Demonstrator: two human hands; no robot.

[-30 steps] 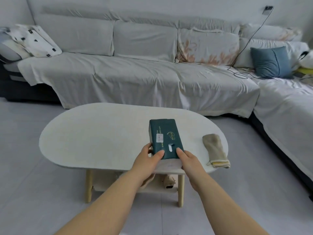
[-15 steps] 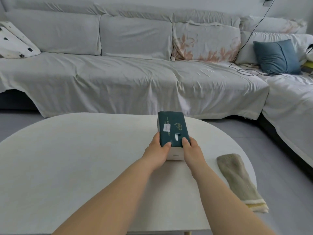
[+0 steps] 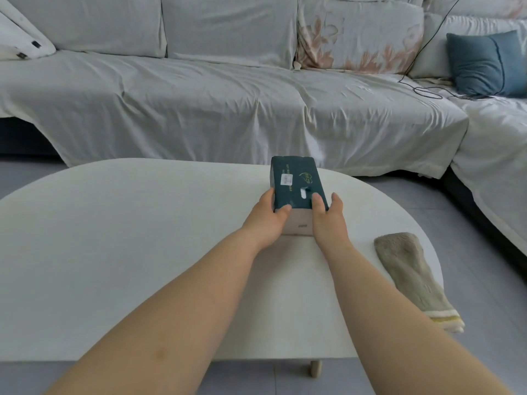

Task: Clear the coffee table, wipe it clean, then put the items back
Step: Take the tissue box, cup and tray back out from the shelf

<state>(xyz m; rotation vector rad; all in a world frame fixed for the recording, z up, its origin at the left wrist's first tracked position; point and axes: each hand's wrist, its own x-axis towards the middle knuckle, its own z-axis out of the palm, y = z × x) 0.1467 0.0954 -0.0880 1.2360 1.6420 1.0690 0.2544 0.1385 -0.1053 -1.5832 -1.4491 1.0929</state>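
Note:
A dark green tissue pack (image 3: pixel 295 181) with a small white label rests on top of a white box, on the oval white coffee table (image 3: pixel 119 238) toward its far right side. My left hand (image 3: pixel 269 219) grips the pack's near left corner, thumb on top. On the near right corner sits my right hand (image 3: pixel 328 220), fingers spread over the top and side. A beige folded cloth (image 3: pixel 410 275) with a yellow-striped end lies on the table's right end, apart from both hands.
A grey covered sofa (image 3: pixel 228 95) runs behind the table and turns down the right side. On it are a blue cushion (image 3: pixel 484 64), a floral cushion (image 3: pixel 359 38) and a black cable (image 3: pixel 422 89). Grey floor tiles surround the table.
The view has come closer over the table. Both hands have carried the tissue pack farther across the tabletop, away from the near edge.

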